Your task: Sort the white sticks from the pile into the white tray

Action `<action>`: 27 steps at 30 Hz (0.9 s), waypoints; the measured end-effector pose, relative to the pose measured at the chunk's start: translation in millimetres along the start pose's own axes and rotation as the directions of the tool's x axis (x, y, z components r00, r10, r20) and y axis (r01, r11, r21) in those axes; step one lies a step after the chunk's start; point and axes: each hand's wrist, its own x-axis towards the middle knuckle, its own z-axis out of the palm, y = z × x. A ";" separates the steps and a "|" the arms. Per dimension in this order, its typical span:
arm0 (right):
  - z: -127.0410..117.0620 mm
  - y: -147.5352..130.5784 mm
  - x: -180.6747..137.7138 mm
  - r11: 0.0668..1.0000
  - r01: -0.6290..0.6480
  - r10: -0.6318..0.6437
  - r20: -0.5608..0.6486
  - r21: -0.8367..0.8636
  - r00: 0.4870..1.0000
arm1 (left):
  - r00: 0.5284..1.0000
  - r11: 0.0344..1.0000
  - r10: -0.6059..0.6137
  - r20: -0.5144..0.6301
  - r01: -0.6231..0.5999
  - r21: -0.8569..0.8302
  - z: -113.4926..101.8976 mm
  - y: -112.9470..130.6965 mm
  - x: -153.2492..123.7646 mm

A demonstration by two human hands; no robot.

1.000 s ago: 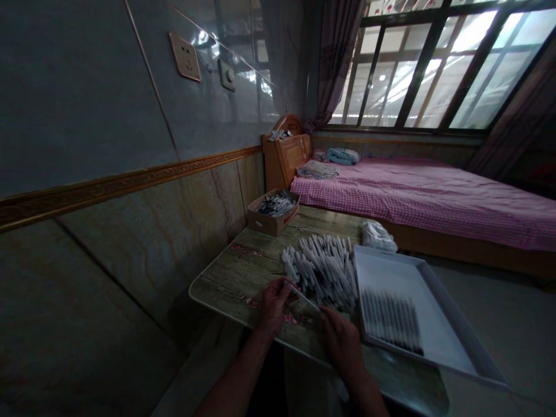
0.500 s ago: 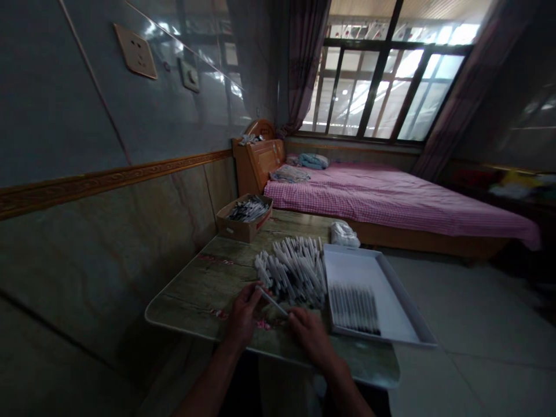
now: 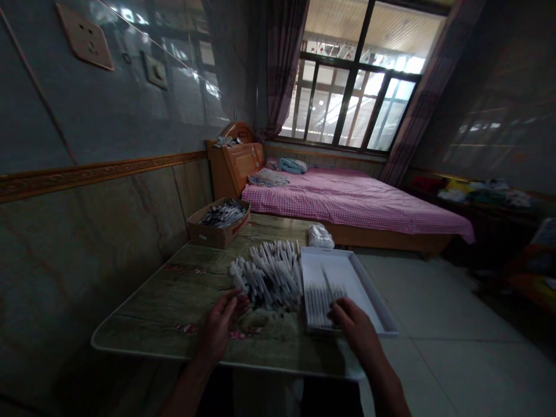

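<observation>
A heap of white pens (image 3: 269, 277) lies in the middle of the wood-patterned table (image 3: 174, 289). To its right sits a white tray (image 3: 369, 289) holding a row of pens (image 3: 319, 301) laid side by side. My left hand (image 3: 222, 325) rests at the near edge of the heap with its fingers loosely spread and nothing in them. Over the tray's near end, my right hand (image 3: 353, 323) pinches one pen (image 3: 328, 282), which slants across the row.
A cardboard box (image 3: 217, 223) of dark pen parts stands at the table's far left corner, and a white bag (image 3: 320, 236) lies at the far edge. A bed (image 3: 356, 202) with a pink checked cover stands beyond. Tiled wall runs close on the left; bare floor lies to the right.
Both hands held one pen in front of the heap. Now my right hand has carried it right to the tray, and my left hand has let go and stays by the heap.
</observation>
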 end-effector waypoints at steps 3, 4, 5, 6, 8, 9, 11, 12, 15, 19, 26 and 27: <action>-41.2 19.6 11.0 0.897 -0.114 0.075 -0.107 -0.427 0.991 | 1.000 0.999 -0.002 0.000 0.002 0.039 1.2 -0.9 0.2; -49.5 23.2 13.4 0.830 -0.167 0.134 -0.100 -0.533 0.986 | 1.000 0.999 -0.006 -0.001 0.006 0.044 1.4 -1.0 0.3; -55.0 25.5 15.2 0.762 -0.209 0.193 -0.093 -0.612 0.977 | 1.000 0.999 -0.010 -0.004 0.010 0.045 1.4 -1.1 0.5; -58.2 26.5 16.6 0.705 -0.239 0.247 -0.085 -0.667 0.965 | 1.000 0.999 -0.014 -0.008 0.014 0.043 1.3 -1.1 0.6; -59.0 26.2 18.7 0.639 -0.266 0.309 -0.076 -0.722 0.948 | 1.000 0.999 -0.020 -0.013 0.021 0.034 0.8 -1.2 0.8; -57.7 25.5 19.7 0.626 -0.270 0.319 -0.075 -0.731 0.945 | 1.000 0.999 -0.022 -0.011 0.022 0.030 0.5 -1.3 0.9; -53.7 24.2 21.8 0.612 -0.270 0.328 -0.072 -0.744 0.942 | 1.000 0.999 -0.022 -0.010 0.022 0.024 -0.3 -1.7 0.9; -51.7 23.7 23.0 0.605 -0.267 0.330 -0.068 -0.750 0.941 | 1.000 1.000 -0.022 -0.008 0.022 0.022 -0.6 -2.0 0.9; -46.7 23.2 26.5 0.594 -0.249 0.331 -0.050 -0.765 0.942 | 1.000 1.000 -0.026 -0.012 0.027 0.017 -1.5 -3.2 1.5; -42.9 24.4 29.7 0.592 -0.215 0.321 -0.018 -0.777 0.947 | 0.999 1.000 -0.027 -0.021 0.027 0.011 -2.1 -3.8 2.7; -38.2 33.3 36.9 0.626 -0.184 0.299 0.015 -0.758 0.954 | 1.000 0.999 -0.031 -0.006 0.031 0.022 -3.3 -3.0 1.8; -37.3 34.7 38.1 0.632 -0.177 0.295 0.023 -0.755 0.955 | 1.000 0.999 -0.029 -0.005 0.029 0.024 -3.8 -3.4 1.9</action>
